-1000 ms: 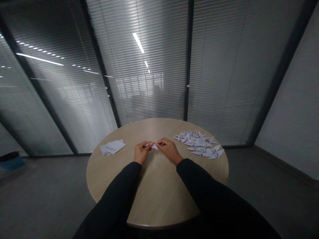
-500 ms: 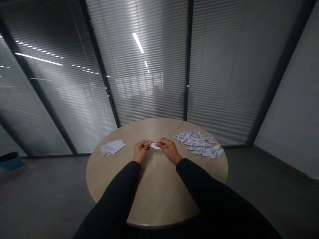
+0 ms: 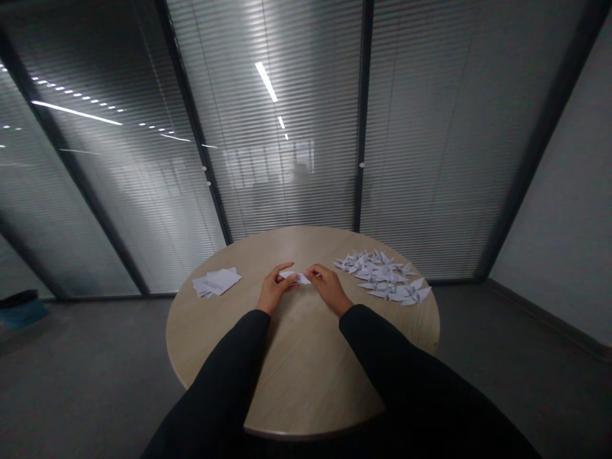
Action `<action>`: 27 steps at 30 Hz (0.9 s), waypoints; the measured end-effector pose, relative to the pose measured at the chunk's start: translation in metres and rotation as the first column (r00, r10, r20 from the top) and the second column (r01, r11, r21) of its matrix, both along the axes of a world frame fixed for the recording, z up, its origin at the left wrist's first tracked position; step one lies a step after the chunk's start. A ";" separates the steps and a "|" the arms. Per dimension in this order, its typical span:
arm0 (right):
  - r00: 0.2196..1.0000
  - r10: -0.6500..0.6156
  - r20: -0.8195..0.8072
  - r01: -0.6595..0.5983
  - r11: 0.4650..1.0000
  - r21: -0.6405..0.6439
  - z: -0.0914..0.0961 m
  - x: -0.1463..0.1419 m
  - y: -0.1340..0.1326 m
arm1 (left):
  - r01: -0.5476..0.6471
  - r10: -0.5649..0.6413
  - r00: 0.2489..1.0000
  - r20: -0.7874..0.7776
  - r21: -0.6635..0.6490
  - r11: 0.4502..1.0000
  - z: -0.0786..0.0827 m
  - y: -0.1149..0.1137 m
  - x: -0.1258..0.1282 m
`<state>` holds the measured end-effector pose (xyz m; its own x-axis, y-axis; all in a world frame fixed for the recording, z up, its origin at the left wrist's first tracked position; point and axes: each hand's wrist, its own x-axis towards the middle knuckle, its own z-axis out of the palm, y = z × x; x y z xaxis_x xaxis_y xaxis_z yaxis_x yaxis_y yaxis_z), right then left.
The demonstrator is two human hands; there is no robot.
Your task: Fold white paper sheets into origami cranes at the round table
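Folded paper strip [image 3: 295, 276] grasped at both ends by the left hand [image 3: 275, 290] and right hand [image 3: 327, 289], above a round wooden table [image 3: 306, 395]. Folding appears under way; the narrow fold calls for a steady two-handed pinch. Paper cranes [image 3: 382, 275] lie right of the hands, loose paper sheets [image 3: 216, 281] left.

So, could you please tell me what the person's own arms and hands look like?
Both arms wear long black sleeves, the left sleeve and the right sleeve, which end at the wrists and show no markings. The left hand and right hand are bare, without gloves.
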<state>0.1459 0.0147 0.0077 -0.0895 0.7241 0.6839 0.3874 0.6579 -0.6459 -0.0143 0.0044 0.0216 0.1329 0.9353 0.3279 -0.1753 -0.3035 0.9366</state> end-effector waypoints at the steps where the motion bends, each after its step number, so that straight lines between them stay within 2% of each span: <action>1: 1.000 -0.016 0.009 0.016 1.000 0.011 0.000 0.000 0.000 | 0.003 -0.003 1.000 -0.013 0.012 1.000 0.001 -0.001 0.001; 5: 1.000 -0.018 0.025 0.016 0.998 0.067 0.002 -0.001 -0.002 | -0.033 0.037 0.997 -0.074 0.059 0.998 0.002 -0.001 0.002; 9: 0.996 0.008 0.083 -0.023 0.983 0.182 0.003 -0.003 -0.004 | -0.065 0.075 0.990 -0.121 0.080 0.995 -0.001 0.002 0.002; 14: 0.993 -0.031 0.116 -0.002 0.962 0.273 0.004 -0.003 -0.007 | -0.082 0.092 0.988 -0.126 0.078 0.994 -0.004 0.004 0.003; 20: 0.983 -0.083 0.164 0.029 0.952 0.306 0.007 -0.002 -0.012 | -0.094 0.099 0.990 -0.105 0.053 0.994 -0.004 0.003 0.004; 27: 0.981 -0.081 0.178 0.026 0.956 0.292 0.005 -0.003 -0.009 | -0.094 0.098 0.990 -0.100 0.044 0.995 -0.004 0.001 0.004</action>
